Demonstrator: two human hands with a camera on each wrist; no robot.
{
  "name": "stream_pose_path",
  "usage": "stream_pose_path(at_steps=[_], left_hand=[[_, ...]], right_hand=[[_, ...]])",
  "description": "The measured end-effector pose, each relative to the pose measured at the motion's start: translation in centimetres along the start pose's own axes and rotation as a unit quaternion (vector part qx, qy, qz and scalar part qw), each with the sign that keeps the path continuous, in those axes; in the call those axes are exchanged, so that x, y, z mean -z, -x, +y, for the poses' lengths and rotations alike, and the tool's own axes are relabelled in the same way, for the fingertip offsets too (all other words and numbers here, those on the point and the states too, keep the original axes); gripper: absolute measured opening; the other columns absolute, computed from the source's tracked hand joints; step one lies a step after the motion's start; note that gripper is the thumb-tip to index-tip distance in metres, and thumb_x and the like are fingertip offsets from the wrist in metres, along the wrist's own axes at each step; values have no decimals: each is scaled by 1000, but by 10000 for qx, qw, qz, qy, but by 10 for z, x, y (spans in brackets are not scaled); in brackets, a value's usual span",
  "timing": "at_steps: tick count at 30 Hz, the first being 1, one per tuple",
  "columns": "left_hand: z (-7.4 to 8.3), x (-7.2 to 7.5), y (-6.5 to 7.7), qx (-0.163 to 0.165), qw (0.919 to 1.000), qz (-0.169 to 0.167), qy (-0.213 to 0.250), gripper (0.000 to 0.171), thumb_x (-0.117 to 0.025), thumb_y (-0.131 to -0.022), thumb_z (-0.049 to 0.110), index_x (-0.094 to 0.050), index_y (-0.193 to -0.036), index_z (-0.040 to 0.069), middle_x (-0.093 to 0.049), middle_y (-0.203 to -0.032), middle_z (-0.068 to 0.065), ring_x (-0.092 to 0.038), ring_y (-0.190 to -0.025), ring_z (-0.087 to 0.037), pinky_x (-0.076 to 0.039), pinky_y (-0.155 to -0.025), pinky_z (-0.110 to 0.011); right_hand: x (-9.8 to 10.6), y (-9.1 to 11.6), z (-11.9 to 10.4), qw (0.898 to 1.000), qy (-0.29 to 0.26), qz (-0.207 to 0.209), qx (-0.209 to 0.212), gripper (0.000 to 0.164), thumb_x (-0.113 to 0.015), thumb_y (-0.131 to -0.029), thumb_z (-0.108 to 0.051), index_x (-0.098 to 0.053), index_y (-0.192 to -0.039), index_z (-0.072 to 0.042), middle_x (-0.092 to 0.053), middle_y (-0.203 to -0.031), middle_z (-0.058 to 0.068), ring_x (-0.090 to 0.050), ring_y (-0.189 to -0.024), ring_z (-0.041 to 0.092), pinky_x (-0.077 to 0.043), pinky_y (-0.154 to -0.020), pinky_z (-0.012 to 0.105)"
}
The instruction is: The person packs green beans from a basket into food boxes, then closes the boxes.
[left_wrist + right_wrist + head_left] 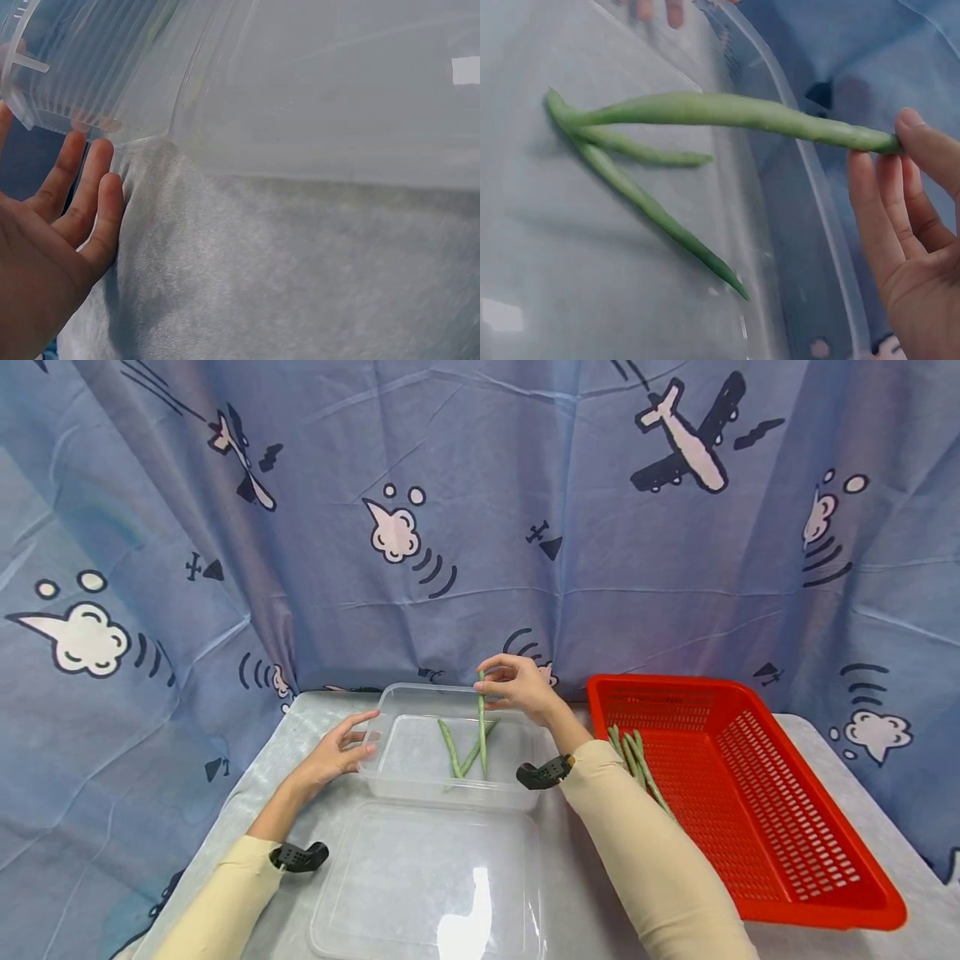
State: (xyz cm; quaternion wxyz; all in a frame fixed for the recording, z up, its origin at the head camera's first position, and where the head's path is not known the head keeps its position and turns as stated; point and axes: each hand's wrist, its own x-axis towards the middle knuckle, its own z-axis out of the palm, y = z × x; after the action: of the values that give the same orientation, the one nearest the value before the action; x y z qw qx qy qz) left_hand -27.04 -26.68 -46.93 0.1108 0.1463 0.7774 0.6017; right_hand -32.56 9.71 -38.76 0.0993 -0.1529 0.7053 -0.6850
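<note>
My right hand pinches the top end of a green bean between thumb and fingertips. The bean hangs down over a clear plastic container. Inside, two more green beans lie crossed on the bottom, and the held bean's lower tip overlaps them in the right wrist view. My left hand is at the container's left side, fingers spread and mostly straight. In the left wrist view its fingertips are right at the container wall.
A red perforated basket stands at the right, with several green beans along its left side, partly hidden by my right sleeve. A clear flat lid lies in front of the container. Behind the table hangs a blue patterned curtain.
</note>
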Motion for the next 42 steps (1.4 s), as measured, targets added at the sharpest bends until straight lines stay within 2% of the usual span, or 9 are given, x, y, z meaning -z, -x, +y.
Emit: stream_pose_path(at_steps=[2, 5, 11, 16, 19, 25, 31, 35, 42], left_hand=[[-1, 0, 0, -4, 10000, -6, 0, 61, -59, -103, 9, -35, -159, 14, -28, -157, -29, -28, -141, -45, -46, -82, -43], [-2, 0, 0, -15, 10000, -11, -7, 60, -58, -104, 8, -35, -159, 15, -28, -157, -29, -28, -141, -45, -47, -82, -43], [-3, 0, 0, -42, 10000, -6, -15, 60, -59, -104, 9, -35, -159, 15, -28, -157, -29, -29, -141, -46, -47, -83, -43], [-4, 0, 0, -25, 10000, -18, 25, 60, -59, -104, 9, -35, -159, 15, -27, -158, -27, -29, -140, -45, -46, -82, -42], [-4, 0, 0, -8, 10000, -15, 32, 60, -59, -104, 9, -35, -159, 15, -27, -158, -27, -29, -140, -45, -46, -82, -42], [-3, 0, 0, -66, 10000, -26, 25, 61, -60, -103, 11, -35, -159, 15, -25, -158, -27, -28, -140, -46, -47, -80, -41], [-3, 0, -1, -51, 10000, -2, -80, 60, -59, -104, 10, -35, -159, 15, -25, -159, -26, -27, -140, -45, -47, -79, -41], [-3, 0, -2, -24, 9999, 6, -121, 60, -58, -104, 9, -34, -159, 14, -24, -159, -25, -27, -140, -45, -47, -79, -41], [-1, 0, -1, 7, 10000, -6, -85, 61, -59, -104, 10, -34, -159, 14, -22, -160, -25, -26, -140, -45, -48, -79, -41]], right_hand=[[-8, -1, 3, 9999, -78, -49, -43, 35, -75, -90, 4, -61, -122, 8, -59, -96, 16, -62, -93, 43, -54, -83, 55], [-18, -2, 7, 9997, -156, -93, -140, 28, -75, -90, 4, -65, -116, 4, -59, -96, 15, -63, -93, 42, -53, -84, 55], [-29, -3, 16, 9986, -278, -296, -332, 24, -74, -90, 7, -67, -112, 3, -59, -94, 15, -66, -84, 27, -53, -84, 55], [-31, -2, 18, 9986, -44, -401, -353, 25, -74, -89, 8, -66, -113, 6, -63, -96, 15, -65, -95, 36, -53, -87, 52], [-29, -2, 15, 9989, 177, -354, -270, 24, -75, -90, 5, -67, -113, 4, -64, -98, 16, -65, -97, 37, -54, -86, 48], [-18, -1, 7, 9988, 241, -353, -251, 26, -74, -92, 2, -65, -116, 4, -62, -102, 18, -66, -93, 28, -52, -89, 50], [-1, 4, -1, 9985, 331, -392, -212, 37, -72, -93, 2, -57, -125, 13, -62, -104, 17, -66, -98, 30, -53, -88, 50], [11, 9, -8, 9976, 418, -489, -252, 39, -71, -95, -1, -56, -128, 13, -62, -108, 18, -66, -100, 30, -52, -90, 49], [40, 19, -17, 9972, 410, -598, -185, 38, -71, -96, -5, -57, -130, 8, -59, -114, 22, -59, -112, 46, -49, -93, 55]])
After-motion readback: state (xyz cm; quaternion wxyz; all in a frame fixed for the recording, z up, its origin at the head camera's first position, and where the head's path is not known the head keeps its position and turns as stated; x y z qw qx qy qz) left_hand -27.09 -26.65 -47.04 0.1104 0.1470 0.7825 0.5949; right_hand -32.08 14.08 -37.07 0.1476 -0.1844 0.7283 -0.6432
